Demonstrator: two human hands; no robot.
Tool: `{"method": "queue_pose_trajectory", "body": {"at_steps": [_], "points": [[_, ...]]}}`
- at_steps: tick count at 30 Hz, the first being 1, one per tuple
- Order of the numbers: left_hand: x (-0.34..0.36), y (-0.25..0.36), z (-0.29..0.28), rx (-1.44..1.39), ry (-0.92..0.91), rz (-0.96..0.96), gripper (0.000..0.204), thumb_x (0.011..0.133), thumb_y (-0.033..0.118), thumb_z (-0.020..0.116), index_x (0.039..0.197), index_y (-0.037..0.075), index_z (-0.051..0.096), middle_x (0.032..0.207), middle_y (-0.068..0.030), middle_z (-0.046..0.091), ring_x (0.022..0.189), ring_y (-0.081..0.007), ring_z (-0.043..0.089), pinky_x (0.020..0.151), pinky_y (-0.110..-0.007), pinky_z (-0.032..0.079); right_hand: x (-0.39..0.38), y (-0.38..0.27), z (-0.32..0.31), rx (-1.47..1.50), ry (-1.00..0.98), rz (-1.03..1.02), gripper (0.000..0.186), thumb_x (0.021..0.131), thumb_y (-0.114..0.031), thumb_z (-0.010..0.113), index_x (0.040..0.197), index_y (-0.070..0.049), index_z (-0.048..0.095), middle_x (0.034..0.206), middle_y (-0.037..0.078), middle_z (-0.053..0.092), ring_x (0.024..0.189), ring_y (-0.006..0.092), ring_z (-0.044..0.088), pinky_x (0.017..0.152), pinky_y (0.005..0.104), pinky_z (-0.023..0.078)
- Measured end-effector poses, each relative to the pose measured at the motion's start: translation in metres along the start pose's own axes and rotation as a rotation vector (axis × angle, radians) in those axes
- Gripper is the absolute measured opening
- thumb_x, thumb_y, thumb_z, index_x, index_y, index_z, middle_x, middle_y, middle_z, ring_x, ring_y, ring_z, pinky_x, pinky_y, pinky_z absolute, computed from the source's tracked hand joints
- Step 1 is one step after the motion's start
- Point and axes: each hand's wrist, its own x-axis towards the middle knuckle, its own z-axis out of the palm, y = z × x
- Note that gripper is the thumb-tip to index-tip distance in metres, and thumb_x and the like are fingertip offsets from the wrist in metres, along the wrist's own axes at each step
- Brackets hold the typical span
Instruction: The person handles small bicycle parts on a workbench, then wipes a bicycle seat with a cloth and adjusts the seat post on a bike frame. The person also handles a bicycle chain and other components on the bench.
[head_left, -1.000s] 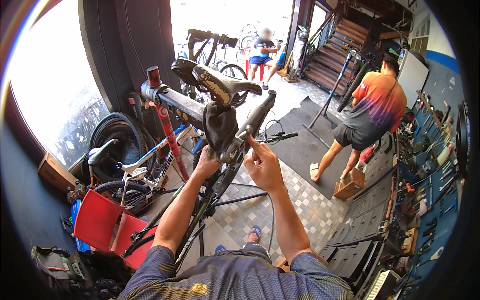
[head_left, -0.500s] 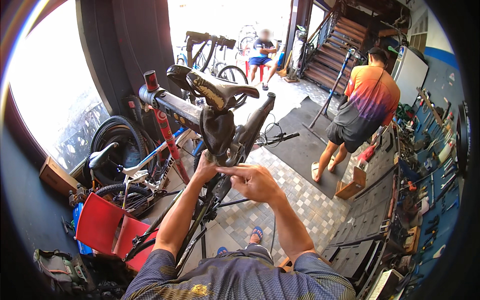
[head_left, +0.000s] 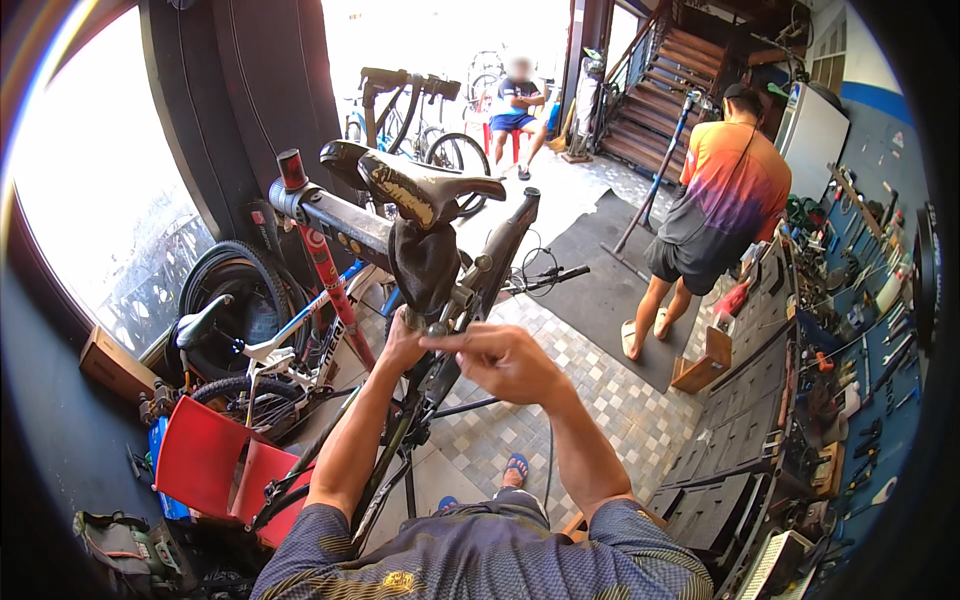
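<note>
A dark bicycle frame (head_left: pixel 500 245) hangs tilted in front of me, held up at the clamp of a grey repair stand arm (head_left: pixel 345 222). A worn black saddle (head_left: pixel 410 190) with its covering peeled sits above a black cloth-like wrap (head_left: pixel 425 270). My left hand (head_left: pixel 402 342) is closed at the frame joint just below the wrap, its fingers mostly hidden. From the right, my right hand (head_left: pixel 510 365) reaches to the same joint. Its index finger points left to the left hand while the other fingers curl in; anything pinched there is hidden.
Left stand a red chair (head_left: pixel 205 455), a white bicycle (head_left: pixel 270 350) and loose tyres (head_left: pixel 235 290). On the right, a co-worker (head_left: pixel 740 180) stands on a dark mat (head_left: pixel 620 290), beside drawers (head_left: pixel 735 400) and a tool wall (head_left: pixel 880 400). Someone sits (head_left: pixel 520 105) by the doorway.
The view has shifted slightly, so the bicycle and stand appear a little further left. Both hands stay at the same joint, and the right index finger still points left.
</note>
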Motion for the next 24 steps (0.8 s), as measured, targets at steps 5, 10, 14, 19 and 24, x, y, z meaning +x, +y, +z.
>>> {"method": "queue_pose_trajectory", "body": {"at_steps": [5,10,14,19,24], "points": [[0.002,-0.006,0.002,0.066,0.042,-0.106,0.025,0.088,0.011,0.078,0.111,0.003,0.076,0.097,0.0001,0.076,0.087,-0.0071,0.063,0.08,-0.031,0.052,0.01,0.015,0.002,-0.246,0.217,0.383,0.05,0.095,-0.017,0.064,0.145,-0.019,0.064,0.088,0.009,0.065,0.066,0.0229,0.061,0.068,0.038,0.054],[0.0,-0.011,0.002,0.043,0.041,-0.133,0.024,0.088,0.012,0.078,0.111,0.004,0.075,0.099,-0.0008,0.076,0.088,-0.0085,0.064,0.082,-0.031,0.053,0.012,0.0,0.003,0.495,0.341,0.171,0.062,0.092,0.002,0.06,0.153,-0.013,0.056,0.078,-0.002,0.048,0.069,0.0036,0.047,0.06,0.0238,0.046],[-0.002,-0.013,0.0,0.008,0.029,-0.102,0.025,0.087,0.012,0.079,0.11,0.003,0.074,0.101,-0.0008,0.075,0.09,-0.0094,0.064,0.084,-0.032,0.054,0.009,-0.005,0.011,-0.069,0.105,-0.011,0.059,0.091,-0.002,0.06,0.146,-0.023,0.064,0.069,0.003,0.051,0.058,0.012,0.049,0.059,0.0301,0.046],[-0.003,-0.015,0.001,0.099,0.019,-0.053,0.028,0.087,0.011,0.079,0.113,0.002,0.072,0.101,-0.0019,0.074,0.09,-0.0093,0.063,0.084,-0.032,0.053,0.011,0.01,0.006,-0.02,0.316,0.246,0.056,0.092,-0.006,0.061,0.146,-0.021,0.064,0.076,0.008,0.056,0.058,0.0163,0.051,0.06,0.0337,0.048],[-0.002,-0.018,0.003,0.016,0.039,-0.028,0.026,0.087,0.02,0.083,0.103,0.002,0.075,0.096,-0.0018,0.075,0.087,-0.0091,0.066,0.077,-0.03,0.054,0.008,0.01,0.008,-0.005,0.143,0.05,0.058,0.093,-0.008,0.061,0.148,-0.026,0.061,0.079,0.012,0.061,0.065,0.0206,0.059,0.067,0.0349,0.052]]}}
